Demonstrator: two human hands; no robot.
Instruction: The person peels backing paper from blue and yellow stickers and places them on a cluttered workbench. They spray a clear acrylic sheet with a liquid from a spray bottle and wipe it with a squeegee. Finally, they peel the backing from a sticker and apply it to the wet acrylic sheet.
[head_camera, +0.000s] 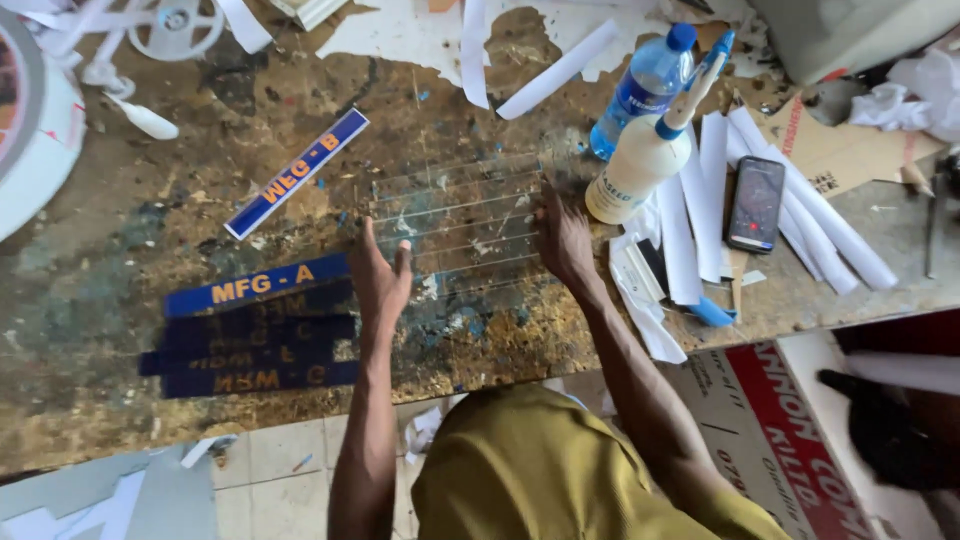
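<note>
Clear plastic strips (460, 215) are hard to read: transparent, only their edges and glare show against the stained worktable (120, 300), so the count is unclear. Left edge of the stack sits behind the left hand (380, 280), right edge under the right hand (563, 240). White roll (35, 130) at far left is cut off by the frame; the cardboard box (790, 420) below the table edge runs out at the bottom.

The strips lie flat, side by side, mid-table, directly between the two hands.

Left hand: fingers straight and together, hand on edge, pressed against the left ends of the strips. Not gripping anything. Right hand: open, fingers spread downward, pressing the right ends. Nothing clasped there either.

Around: dark blue label strips (250, 340) stacked just left of the left hand, one more blue label (297, 172) lying diagonal above. White squeeze bottle (640, 165) and water bottle (645, 90) just right of the right hand, phone (755, 203) further right on white paper strips (700, 210).
</note>
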